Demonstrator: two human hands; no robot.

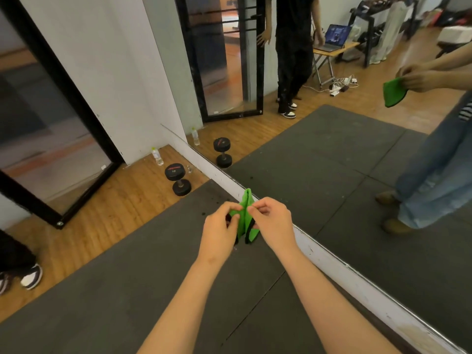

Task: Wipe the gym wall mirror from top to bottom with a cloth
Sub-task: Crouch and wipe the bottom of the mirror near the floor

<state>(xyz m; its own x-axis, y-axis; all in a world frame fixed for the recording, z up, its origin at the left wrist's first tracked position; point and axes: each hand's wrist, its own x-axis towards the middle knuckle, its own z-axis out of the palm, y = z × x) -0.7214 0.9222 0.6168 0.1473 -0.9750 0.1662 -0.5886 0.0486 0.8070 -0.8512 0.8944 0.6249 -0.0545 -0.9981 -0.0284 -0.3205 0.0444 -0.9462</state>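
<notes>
A green cloth with a black edge hangs folded between my two hands, low over the dark floor mat. My left hand pinches its left side with thumb and fingers. My right hand pinches its right side the same way. The big wall mirror fills the right half of the view, its white bottom ledge running diagonally just beyond my hands. In the glass I see my own reflection holding the green cloth at the upper right.
A black dumbbell and a clear water bottle stand on the wood floor by the mirror's left end. A black-framed standing mirror leans on the white wall. Someone's sneakers show at the left edge. Another person is reflected in the glass.
</notes>
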